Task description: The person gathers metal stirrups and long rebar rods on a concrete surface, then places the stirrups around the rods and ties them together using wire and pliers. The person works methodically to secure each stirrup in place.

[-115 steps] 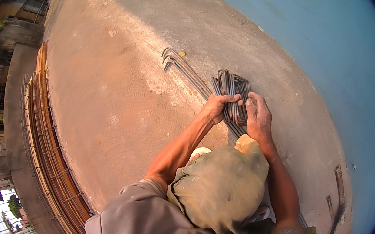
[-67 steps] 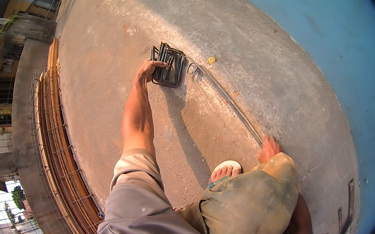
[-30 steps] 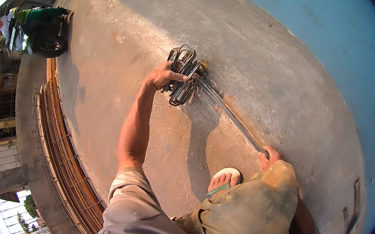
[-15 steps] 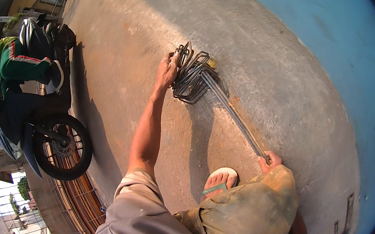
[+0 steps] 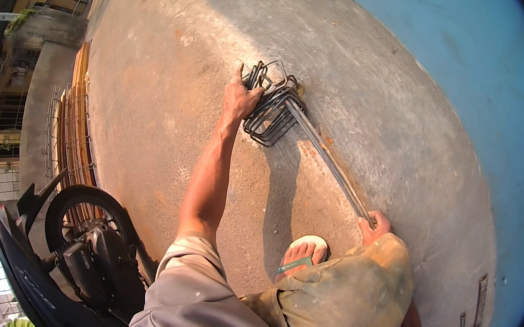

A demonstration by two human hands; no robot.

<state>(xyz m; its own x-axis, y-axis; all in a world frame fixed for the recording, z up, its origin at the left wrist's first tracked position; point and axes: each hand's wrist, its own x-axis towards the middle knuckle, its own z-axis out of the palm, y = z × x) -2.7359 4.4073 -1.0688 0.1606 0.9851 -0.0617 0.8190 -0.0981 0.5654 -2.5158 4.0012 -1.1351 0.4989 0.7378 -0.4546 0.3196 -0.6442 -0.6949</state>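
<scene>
A cluster of bent steel rebar stirrups (image 5: 272, 120) lies on the concrete, its rectangular loops fanned out. At its left edge is my left hand (image 5: 241, 100), thumb and forefinger spread apart around the nearest loops; the other fingers are hard to see. Several straight steel bars (image 5: 331, 159) run from the stirrups back toward me. My right hand (image 5: 377, 228) is closed around their near end, beside my bent knee (image 5: 350, 298). How the bars meet the loops is partly covered by the overlapping steel.
A dark motorcycle (image 5: 84, 253) is at the lower left. Long rusty bars and wire mesh (image 5: 76, 134) lie along the left side. A blue wall (image 5: 481, 79) borders the right. My sandalled foot (image 5: 303, 255) rests near the bars.
The motorcycle with its rider has moved down the left side, uncovering the long bars and mesh. My left thumb and forefinger have spread apart at the stirrups. My right hand stays put.
</scene>
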